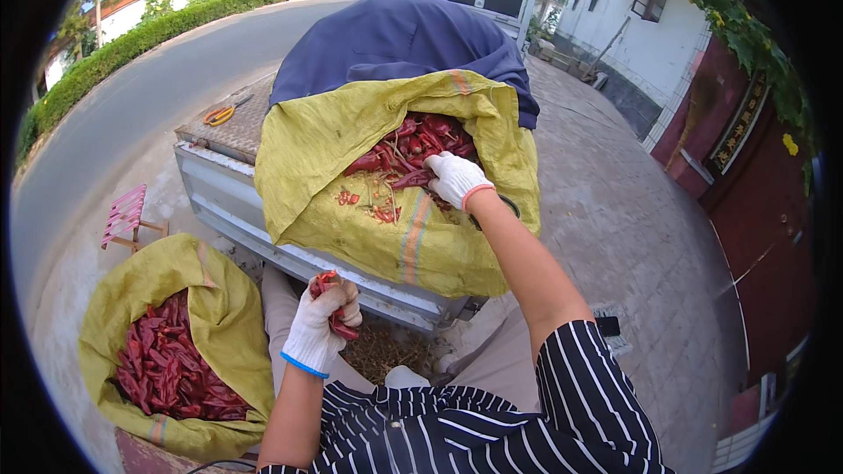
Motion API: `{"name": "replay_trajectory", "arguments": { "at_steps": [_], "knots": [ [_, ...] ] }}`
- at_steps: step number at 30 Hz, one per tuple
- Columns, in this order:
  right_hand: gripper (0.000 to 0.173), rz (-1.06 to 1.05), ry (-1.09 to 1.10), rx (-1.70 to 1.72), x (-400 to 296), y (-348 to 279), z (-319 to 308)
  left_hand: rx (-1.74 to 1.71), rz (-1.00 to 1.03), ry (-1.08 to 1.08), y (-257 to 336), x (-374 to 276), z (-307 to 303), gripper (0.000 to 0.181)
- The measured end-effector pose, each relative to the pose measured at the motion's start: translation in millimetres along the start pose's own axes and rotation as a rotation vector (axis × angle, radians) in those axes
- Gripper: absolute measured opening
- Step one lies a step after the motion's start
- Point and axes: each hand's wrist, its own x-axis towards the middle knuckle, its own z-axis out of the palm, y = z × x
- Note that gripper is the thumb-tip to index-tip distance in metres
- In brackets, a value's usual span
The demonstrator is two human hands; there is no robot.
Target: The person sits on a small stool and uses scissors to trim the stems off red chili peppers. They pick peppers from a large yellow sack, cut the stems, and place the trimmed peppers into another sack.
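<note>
My right hand (pixel 456 179), in a white knitted glove with a pink cuff, reaches into the mouth of a yellow woven sack (pixel 316 164) on the truck bed. Its fingertips touch a dark red dried chili pepper (pixel 415 178); whether they grip it is hard to tell. More red chili peppers (pixel 431 135) with stems lie heaped behind it. Over my lap, my left hand (pixel 323 319), gloved in white with a blue cuff, is closed around some red chili peppers (pixel 342 326). To my left stands a second yellow woven sack (pixel 224 316) full of chili peppers (pixel 168 362).
A blue cloth (pixel 395 39) covers the back of the load. Orange-handled scissors (pixel 220 115) rest on the metal truck bed (pixel 197 125). A small folding stool (pixel 128 214) stands at the left. Stem scraps (pixel 388 349) litter the ground between my legs. A dark phone-like object (pixel 607 326) lies right.
</note>
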Motion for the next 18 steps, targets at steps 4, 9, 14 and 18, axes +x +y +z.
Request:
{"name": "replay_trajectory", "arguments": {
  "at_steps": [4,9,14,18],
  "knots": [
    [0.029,0.050,0.119,0.160,-5.6,-3.3,-8.6,0.064,0.001,0.092,0.8,-2.1,-2.6,0.019],
    [0.043,-0.054,0.182,0.121,-17.7,-2.7,-13.8,0.084,0.103,0.127,0.9,-1.4,1.1,0.023],
    [0.043,-0.152,-0.039,0.027,-18.3,-7.5,-4.2,0.144,0.151,0.137,-2.7,0.6,9.3,0.027],
    [0.031,-0.131,0.066,-0.039,-43.8,-33.0,-22.6,0.251,0.168,0.247,3.3,-3.6,10.6,0.029]
  ]
}}
